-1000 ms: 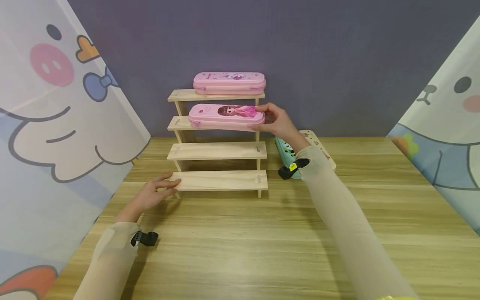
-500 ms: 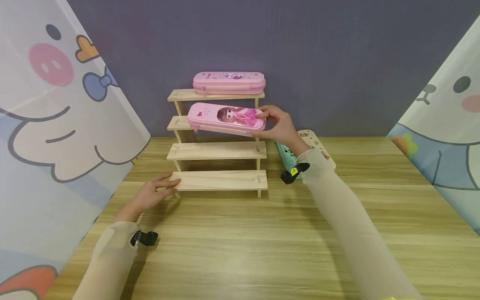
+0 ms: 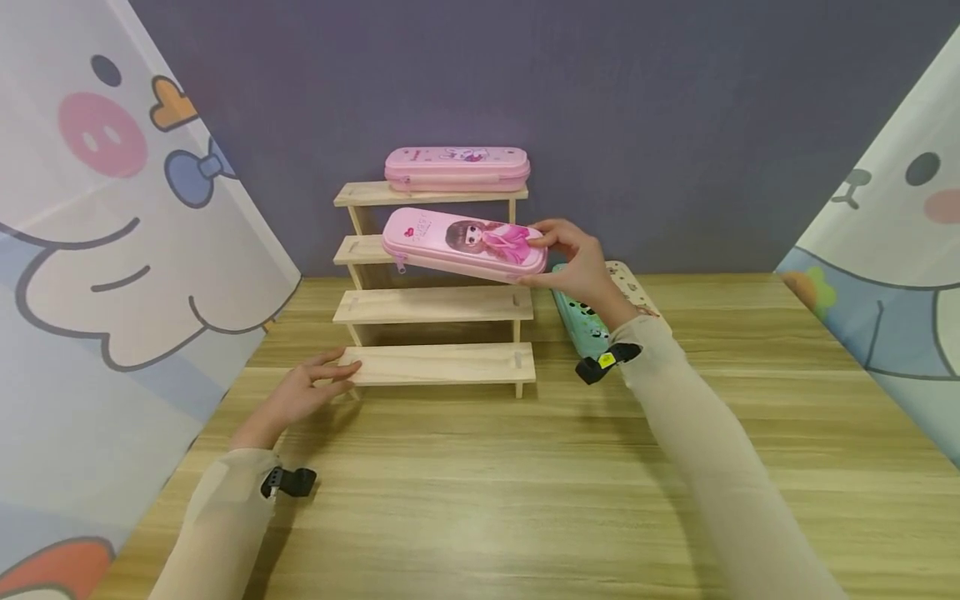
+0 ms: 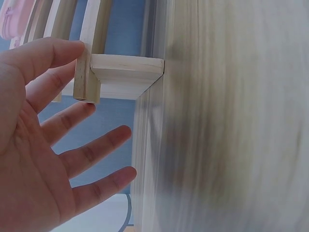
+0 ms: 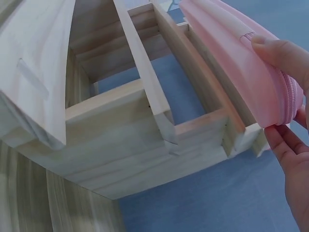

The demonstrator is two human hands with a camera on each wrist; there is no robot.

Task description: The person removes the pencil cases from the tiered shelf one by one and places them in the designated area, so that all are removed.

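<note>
My right hand grips the right end of a pink zip pencil case with a doll-like girl on its lid. Thumb and fingers hold opposite sides of it in the right wrist view. The case hangs tilted, right end lower, in front of the second step from the top of a wooden tiered stand. My left hand holds the left end of the lowest step between thumb and index finger; its other fingers are spread in the left wrist view. Another pink pencil case lies on the top step.
Right of the stand, a mint-green pencil case and a cream one lie side by side on the wood-grain table, partly behind my right forearm. A grey wall stands behind; cartoon-printed panels flank both sides.
The girl-print pencil case has come off the second step, moving right and toward me with my right hand, and tilting. My left hand stays on the lowest step.
</note>
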